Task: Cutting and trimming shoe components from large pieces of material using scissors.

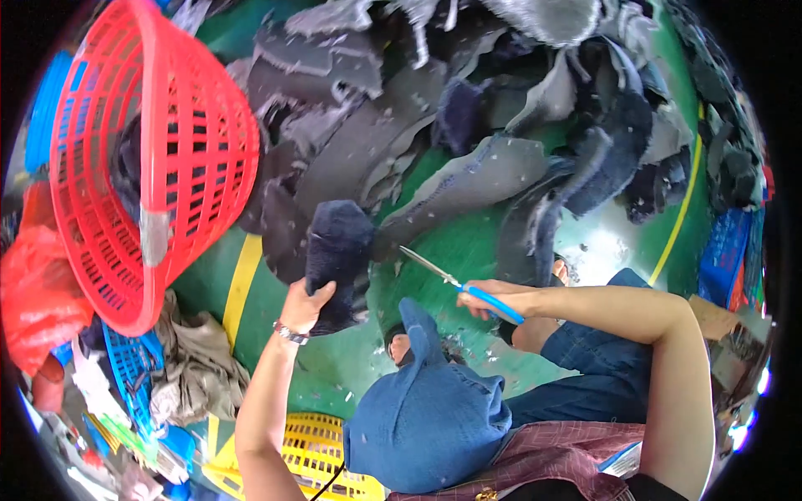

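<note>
My left hand (304, 307), with a metal watch on its wrist, grips a dark navy piece of fuzzy fabric (339, 250), thumb laid over its lower part. The piece is held up above the floor. In my right hand (494, 294) is a pair of scissors (428, 264) with blue handles. Their blades point up and left toward the fabric, a short gap away from it, and look closed together. Beyond both hands, grey and dark fabric scraps (476, 179) lie heaped on the green floor. A blue cloth bundle (426, 426) sits low in front of my body.
A tilted red plastic basket (150, 217) with dark cloth inside stands at left. Near it lie a beige cloth (196, 359), a red plastic bag (42, 284) and a blue basket (129, 367). A yellow basket (313, 442) is beside my left forearm. Yellow lines (242, 288) mark the floor.
</note>
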Demonstrator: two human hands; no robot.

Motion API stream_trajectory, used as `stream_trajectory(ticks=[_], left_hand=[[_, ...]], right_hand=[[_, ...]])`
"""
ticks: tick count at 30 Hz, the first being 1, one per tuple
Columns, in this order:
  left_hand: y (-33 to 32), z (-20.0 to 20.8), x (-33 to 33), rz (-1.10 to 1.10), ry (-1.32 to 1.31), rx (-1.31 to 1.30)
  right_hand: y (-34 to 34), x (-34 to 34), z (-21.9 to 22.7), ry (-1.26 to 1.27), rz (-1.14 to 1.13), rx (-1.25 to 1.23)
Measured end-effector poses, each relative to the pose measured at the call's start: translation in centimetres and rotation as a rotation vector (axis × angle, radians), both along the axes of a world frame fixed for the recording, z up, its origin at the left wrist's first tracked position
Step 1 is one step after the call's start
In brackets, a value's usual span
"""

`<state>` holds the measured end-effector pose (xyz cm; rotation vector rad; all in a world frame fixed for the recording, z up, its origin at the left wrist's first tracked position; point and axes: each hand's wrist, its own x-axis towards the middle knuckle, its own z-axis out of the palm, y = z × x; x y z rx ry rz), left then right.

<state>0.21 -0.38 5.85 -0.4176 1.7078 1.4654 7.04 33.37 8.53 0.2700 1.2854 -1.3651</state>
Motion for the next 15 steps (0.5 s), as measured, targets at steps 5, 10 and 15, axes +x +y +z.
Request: stream_trajectory(ticks=[5,10,15], left_hand=[[-3.2,2.7,3.1,0.079,-0.034,-0.093],[-3.4,3.2,4.6,0.137,-0.004,-0.104],[-3.2,3.0,3.9,0.100,0.018,-0.171]], right_hand=[[-5.7,-1.4,-1.1,-0.161,0.047,-0.114],[-8.1,-2.4,-2.0,-0.163,0.014,-0.134],[-7.5,-4.4,-0.4,-0.035,0.140,-0.119]])
